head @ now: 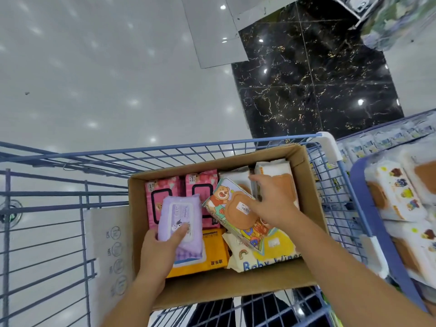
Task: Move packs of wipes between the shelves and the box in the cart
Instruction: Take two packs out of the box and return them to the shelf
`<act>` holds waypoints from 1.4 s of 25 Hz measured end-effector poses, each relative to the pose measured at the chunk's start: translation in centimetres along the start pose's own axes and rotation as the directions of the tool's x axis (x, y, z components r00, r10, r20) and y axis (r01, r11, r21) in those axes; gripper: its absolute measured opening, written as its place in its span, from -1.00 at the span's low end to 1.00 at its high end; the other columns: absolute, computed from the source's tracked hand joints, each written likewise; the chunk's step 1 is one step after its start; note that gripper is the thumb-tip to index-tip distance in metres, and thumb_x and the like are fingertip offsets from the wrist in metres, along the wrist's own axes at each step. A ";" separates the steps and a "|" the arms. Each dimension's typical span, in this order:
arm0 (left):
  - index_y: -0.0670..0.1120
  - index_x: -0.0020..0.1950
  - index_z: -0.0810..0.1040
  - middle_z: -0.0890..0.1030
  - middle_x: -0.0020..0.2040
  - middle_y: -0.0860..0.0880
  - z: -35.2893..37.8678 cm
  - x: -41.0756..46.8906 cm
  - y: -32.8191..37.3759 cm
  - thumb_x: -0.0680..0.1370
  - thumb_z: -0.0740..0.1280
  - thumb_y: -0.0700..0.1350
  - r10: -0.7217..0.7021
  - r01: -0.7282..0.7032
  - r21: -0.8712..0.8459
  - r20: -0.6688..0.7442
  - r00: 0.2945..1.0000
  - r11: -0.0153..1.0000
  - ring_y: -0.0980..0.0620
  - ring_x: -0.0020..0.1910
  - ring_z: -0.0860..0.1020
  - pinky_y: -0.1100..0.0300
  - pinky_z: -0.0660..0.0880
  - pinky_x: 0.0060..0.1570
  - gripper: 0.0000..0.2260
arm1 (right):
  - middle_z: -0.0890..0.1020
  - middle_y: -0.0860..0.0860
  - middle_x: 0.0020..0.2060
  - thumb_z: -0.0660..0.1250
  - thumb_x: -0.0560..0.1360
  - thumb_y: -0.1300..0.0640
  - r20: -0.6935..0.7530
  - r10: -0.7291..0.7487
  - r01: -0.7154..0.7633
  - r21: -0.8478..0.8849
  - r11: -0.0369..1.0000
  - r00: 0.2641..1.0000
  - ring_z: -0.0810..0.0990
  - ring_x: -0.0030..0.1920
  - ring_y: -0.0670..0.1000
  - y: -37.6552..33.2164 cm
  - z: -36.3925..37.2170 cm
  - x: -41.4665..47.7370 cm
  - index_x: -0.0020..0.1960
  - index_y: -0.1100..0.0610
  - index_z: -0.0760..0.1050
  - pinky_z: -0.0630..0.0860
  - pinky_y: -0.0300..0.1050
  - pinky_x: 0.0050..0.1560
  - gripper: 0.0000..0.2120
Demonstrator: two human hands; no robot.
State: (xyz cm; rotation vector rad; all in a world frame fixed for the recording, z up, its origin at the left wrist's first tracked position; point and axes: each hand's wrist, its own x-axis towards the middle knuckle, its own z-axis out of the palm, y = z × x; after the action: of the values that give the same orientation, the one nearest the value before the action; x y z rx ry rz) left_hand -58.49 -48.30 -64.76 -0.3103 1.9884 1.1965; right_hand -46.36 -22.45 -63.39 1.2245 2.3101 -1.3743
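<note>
Step, seemingly: packs are leaving the box (224, 286) in the cart (70, 156). Left hand (158, 251) is gripping the purple pack (179, 215), near left; right hand (271, 204), fingers spread, is resting on the bear pack (226, 204), right; next is likely calling for a grip there, then lifting.

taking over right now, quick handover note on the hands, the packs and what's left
Left hand grips the purple pack above the orange pack in the box.
Right hand lies on the tilted bear pack; grip unclear.
Two pink packs, white packs and a yellow pack also sit in the box, inside the cart. Shelf packs fill the shelf on the right.
Done: cannot tell from this view.
Left: both handled packs are not yet out of the box.
</note>
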 end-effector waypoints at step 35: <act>-0.20 0.11 0.56 0.62 -0.06 -0.14 19.5 -32.6 6.2 0.61 0.40 -0.08 0.406 -0.698 0.188 0.697 0.591 0.691 0.07 -0.24 0.54 0.47 0.43 -0.34 -0.80 | 0.72 0.15 0.12 0.76 -0.02 -0.06 -0.383 0.643 0.351 0.918 0.184 0.663 0.71 0.08 0.16 19.8 -8.8 -50.1 0.28 0.16 0.54 0.58 0.15 0.23 -0.07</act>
State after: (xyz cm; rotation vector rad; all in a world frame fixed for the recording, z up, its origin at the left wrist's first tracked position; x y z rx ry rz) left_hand -30.58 -34.57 -42.06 0.9446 1.7110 0.9616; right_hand 2.29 -38.72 -44.86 2.7544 0.9817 -2.8518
